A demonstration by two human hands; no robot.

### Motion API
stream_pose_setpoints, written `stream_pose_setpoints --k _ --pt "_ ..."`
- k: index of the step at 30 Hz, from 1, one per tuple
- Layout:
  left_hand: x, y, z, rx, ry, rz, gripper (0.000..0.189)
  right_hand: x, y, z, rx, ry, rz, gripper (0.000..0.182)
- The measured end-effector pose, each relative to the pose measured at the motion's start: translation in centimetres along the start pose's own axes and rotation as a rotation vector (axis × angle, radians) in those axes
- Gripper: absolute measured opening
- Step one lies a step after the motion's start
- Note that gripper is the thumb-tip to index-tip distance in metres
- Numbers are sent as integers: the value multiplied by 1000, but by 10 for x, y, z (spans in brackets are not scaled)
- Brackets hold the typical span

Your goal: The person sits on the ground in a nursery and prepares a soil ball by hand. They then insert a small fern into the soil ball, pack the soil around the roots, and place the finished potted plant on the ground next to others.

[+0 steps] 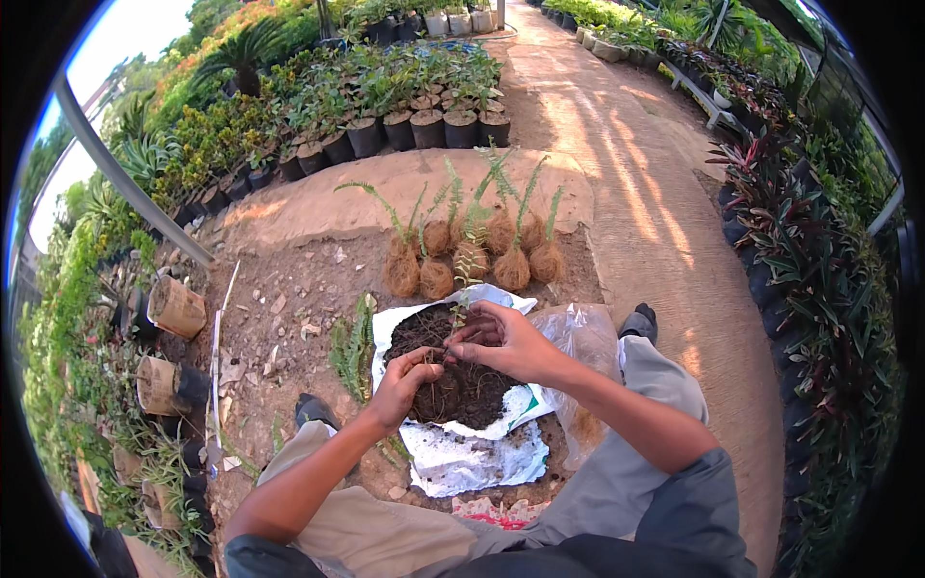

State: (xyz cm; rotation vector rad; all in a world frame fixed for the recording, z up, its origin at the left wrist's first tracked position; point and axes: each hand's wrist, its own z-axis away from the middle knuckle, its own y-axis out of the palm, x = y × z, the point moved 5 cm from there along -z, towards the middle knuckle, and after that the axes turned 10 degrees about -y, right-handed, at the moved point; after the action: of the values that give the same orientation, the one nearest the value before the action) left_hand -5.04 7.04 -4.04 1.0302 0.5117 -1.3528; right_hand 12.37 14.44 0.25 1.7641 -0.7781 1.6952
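My right hand [498, 339] grips the base of a small fern frond [470, 267] that stands up above a white plastic sack [535, 408] of dark soil [484, 394]. Close on its left, my left hand [408, 379] pinches thin brown roots [437, 354] at the fern's lower end, over the soil. Behind the sack, several fern plants with root balls wrapped in brown fibre [512, 269] stand in a cluster. Loose fern fronds [353, 354] lie beside the sack on the left.
A clear plastic bag [578, 339] with brown fibre lies by my right leg. A white sheet piece [477, 459] lies in front of the sack. Black potted plants [426, 128] stand in rows ahead. A metal pole [130, 180] and tilted pots [175, 307] are at left; red-leaved plants [788, 217] line the right.
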Motion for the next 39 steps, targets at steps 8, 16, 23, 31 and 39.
stream_pose_setpoints --k 8,16,23,31,39 --pt "1 0 5 -2 -18 -69 38 -2 4 0 -64 -69 -17 48" --pt "-1 -1 9 -18 -2 -61 40 -16 -4 -4 -121 -60 72 42" --pt "3 -3 10 -15 -10 -77 38 -21 -3 -1 -77 38 -12 47" --pt "2 0 7 -20 -5 -32 34 -16 4 -1 38 64 -82 39" --pt "1 -1 10 -119 -54 21 32 -9 -3 -1 -72 30 -46 31"
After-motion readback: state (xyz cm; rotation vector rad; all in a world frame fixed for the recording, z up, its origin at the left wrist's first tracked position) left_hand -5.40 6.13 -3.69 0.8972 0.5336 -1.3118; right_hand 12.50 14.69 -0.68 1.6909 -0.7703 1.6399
